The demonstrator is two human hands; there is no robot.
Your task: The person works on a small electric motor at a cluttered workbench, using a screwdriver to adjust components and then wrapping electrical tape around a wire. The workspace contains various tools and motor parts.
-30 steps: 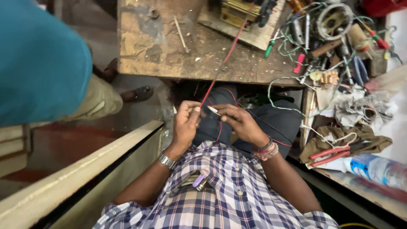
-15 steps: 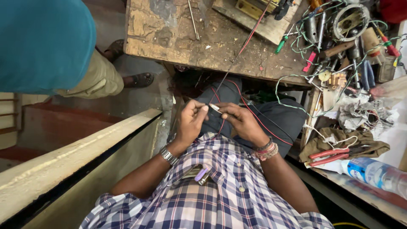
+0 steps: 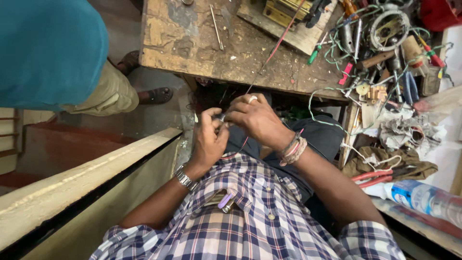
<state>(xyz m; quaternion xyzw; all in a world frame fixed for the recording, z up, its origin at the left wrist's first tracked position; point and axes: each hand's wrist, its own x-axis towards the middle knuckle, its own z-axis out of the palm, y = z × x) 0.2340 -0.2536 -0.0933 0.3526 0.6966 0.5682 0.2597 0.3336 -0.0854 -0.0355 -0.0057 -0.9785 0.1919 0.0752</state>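
Hands have drawn closer since a moment ago: the right hand (image 3: 255, 118) now overlaps the left hand (image 3: 209, 139), both pinched narrow on a red wire (image 3: 276, 45) running toward one o'clock across the wooden surface (image 3: 192, 43).

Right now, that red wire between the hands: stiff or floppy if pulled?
Probably floppy: the red wire is thin and sags below the left hand. Likely light, trailing loose across the wooden bench. It may slip; the right hand pinches it with fingertips only.
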